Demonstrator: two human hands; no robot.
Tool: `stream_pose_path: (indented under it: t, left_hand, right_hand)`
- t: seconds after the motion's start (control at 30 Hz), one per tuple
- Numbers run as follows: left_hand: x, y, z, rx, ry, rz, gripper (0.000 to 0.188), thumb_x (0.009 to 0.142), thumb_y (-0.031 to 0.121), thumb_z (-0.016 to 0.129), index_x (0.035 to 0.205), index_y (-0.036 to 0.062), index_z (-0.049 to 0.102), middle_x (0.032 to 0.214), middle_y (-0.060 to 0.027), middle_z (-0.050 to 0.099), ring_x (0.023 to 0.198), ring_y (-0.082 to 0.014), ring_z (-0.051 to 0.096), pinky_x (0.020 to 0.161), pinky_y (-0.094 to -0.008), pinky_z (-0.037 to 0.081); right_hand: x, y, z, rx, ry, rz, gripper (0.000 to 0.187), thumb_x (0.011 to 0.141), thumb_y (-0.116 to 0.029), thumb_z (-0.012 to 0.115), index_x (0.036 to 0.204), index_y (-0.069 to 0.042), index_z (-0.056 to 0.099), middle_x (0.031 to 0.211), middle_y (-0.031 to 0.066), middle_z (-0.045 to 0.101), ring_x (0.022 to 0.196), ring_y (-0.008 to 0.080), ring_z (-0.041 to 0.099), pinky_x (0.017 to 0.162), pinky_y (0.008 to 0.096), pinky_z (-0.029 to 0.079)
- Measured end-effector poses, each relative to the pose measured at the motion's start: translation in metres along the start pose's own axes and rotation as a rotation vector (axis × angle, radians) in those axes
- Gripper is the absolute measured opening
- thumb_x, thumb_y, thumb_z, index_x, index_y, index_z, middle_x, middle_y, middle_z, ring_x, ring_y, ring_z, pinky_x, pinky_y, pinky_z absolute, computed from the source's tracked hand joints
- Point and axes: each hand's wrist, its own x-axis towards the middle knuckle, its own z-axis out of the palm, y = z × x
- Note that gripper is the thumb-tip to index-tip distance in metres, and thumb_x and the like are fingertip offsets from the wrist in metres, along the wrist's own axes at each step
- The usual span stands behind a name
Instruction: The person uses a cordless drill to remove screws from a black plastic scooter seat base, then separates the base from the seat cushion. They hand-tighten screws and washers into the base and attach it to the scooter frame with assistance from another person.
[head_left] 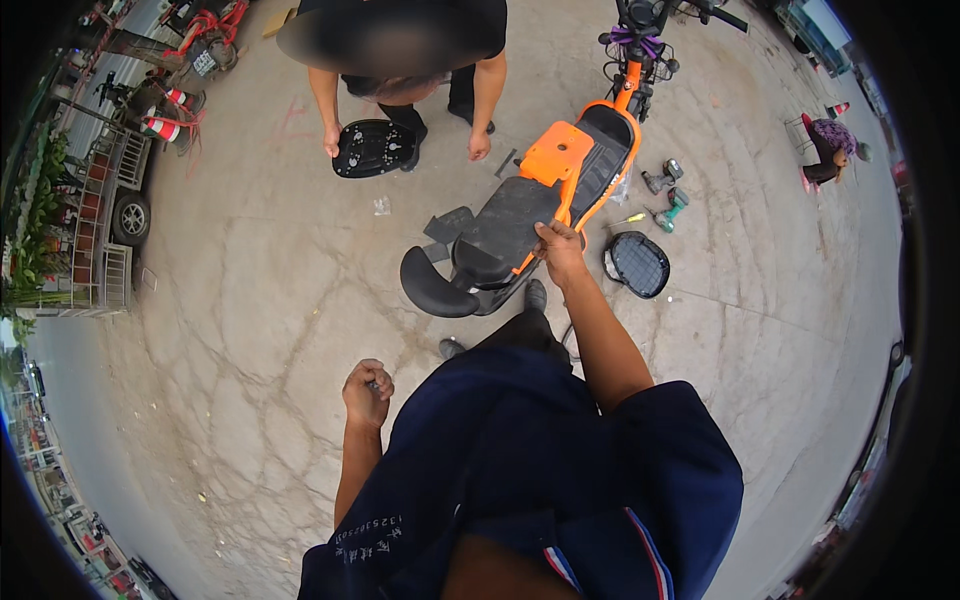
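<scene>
An orange and black electric scooter (pixel 557 150) stands ahead of me, its handlebar pointing away to the far right. My right hand (pixel 560 248) is closed at the orange side of its rear frame, beside a flat black panel (pixel 510 222). At the near end is a curved black backrest (pixel 435 285). Off to the left, apart from the scooter, my left hand (pixel 368 388) is held with curled fingers; a small dark thing may be in them, too small to name. Across from me, a person's hand grips a black seat-shaped plate (pixel 375 148) with its fittings showing.
Right of the scooter lie two power drills (pixel 664 178) (pixel 672 210), a yellow-handled screwdriver (pixel 628 220) and a black tray-like seat part (pixel 638 265). Dark flat pieces (pixel 448 226) lie on its left. A cart (pixel 110 215) stands far left; a seated person (pixel 832 145) is far right.
</scene>
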Motion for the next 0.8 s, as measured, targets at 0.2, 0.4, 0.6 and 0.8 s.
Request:
stream_pose_path:
  t: [0.2, 0.4, 0.6, 0.8]
  left_hand:
    - [0.020, -0.003, -0.019, 0.054, 0.033, -0.065, 0.012, 0.084, 0.008, 0.046, 0.088, 0.0055, 0.057, 0.057, -0.0012, 0.038, 0.049, -0.0129, 0.034, 0.043, -0.0256, 0.027]
    - [0.047, 0.001, -0.003, 0.101, -0.036, -0.114, 0.016, 0.088, 0.015, 0.046, 0.089, 0.0041, 0.058, 0.055, 0.0001, 0.035, 0.048, -0.0118, 0.033, 0.044, -0.0263, 0.027]
    - [0.057, 0.010, 0.048, 0.254, -0.026, -0.084, 0.017, 0.092, 0.016, 0.047, 0.089, 0.0031, 0.058, 0.055, 0.0024, 0.032, 0.047, -0.0089, 0.030, 0.043, -0.0242, 0.026]
    - [0.054, -0.002, 0.117, 0.342, 0.065, -0.048, 0.018, 0.093, 0.015, 0.052, 0.087, -0.0008, 0.059, 0.053, 0.0029, 0.032, 0.043, -0.0070, 0.027, 0.041, -0.0234, 0.024]
  right_hand:
    - [-0.035, -0.001, -0.044, -0.044, 0.140, -0.001, 0.014, 0.093, -0.015, 0.066, 0.081, -0.008, 0.063, 0.071, 0.0014, 0.062, 0.056, 0.0107, 0.056, 0.056, 0.0268, 0.048]
    - [-0.045, -0.007, -0.068, -0.011, 0.189, -0.061, 0.010, 0.095, -0.014, 0.064, 0.094, -0.005, 0.068, 0.077, 0.0000, 0.063, 0.057, 0.0088, 0.053, 0.057, 0.0255, 0.048]
    - [0.015, -0.027, -0.097, -0.003, 0.228, -0.073, 0.011, 0.095, -0.014, 0.064, 0.090, -0.004, 0.067, 0.076, 0.0016, 0.063, 0.058, 0.0104, 0.054, 0.058, 0.0259, 0.047]
    - [0.139, -0.052, -0.111, 0.091, 0.099, -0.069, 0.008, 0.095, -0.013, 0.064, 0.092, -0.006, 0.065, 0.078, 0.0007, 0.064, 0.066, 0.0112, 0.057, 0.067, 0.0277, 0.049]
